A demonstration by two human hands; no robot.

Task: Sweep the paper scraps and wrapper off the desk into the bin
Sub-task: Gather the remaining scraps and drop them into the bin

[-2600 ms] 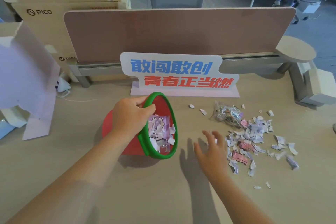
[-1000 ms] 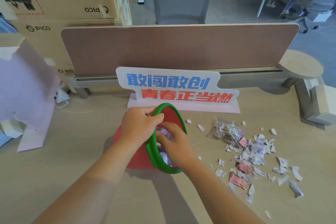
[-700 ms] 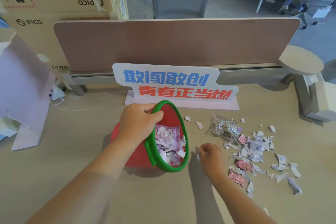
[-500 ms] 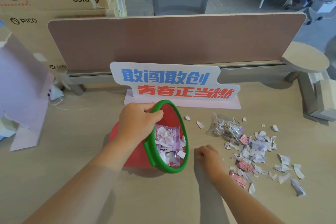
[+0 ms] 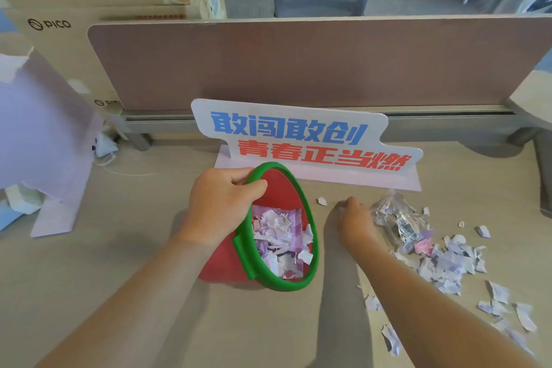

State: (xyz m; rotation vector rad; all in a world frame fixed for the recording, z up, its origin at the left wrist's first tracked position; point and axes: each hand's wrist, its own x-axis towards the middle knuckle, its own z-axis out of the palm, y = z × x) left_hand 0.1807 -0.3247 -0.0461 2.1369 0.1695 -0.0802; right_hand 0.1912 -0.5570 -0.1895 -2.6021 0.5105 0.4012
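Left hand tilted the bin; right hand reached beside the wrapper.

The left hand [image 5: 222, 203] gripped the green rim of the red plastic bin [image 5: 279, 225], tipped toward 3 o'clock, torn paper inside. The right hand [image 5: 355, 219], fingers curled with nothing visibly held, touched the crumpled clear plastic wrapper [image 5: 398, 218] on the pale wooden desk [image 5: 119, 248]; torn lilac paper scraps [image 5: 448, 263] lay at 4 o'clock.

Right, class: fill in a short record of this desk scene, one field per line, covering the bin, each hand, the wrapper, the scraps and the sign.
Bin: red with green rim, tipped on its side, mouth toward the scraps, paper already inside
Left hand: grip closed on the bin's upper rim
Right hand: curled on the desk, between bin and wrapper
Wrapper: clear, crumpled, on the desk, beside the right hand
Paper scraps: loose pile right of the bin
Sign: upright behind the bin
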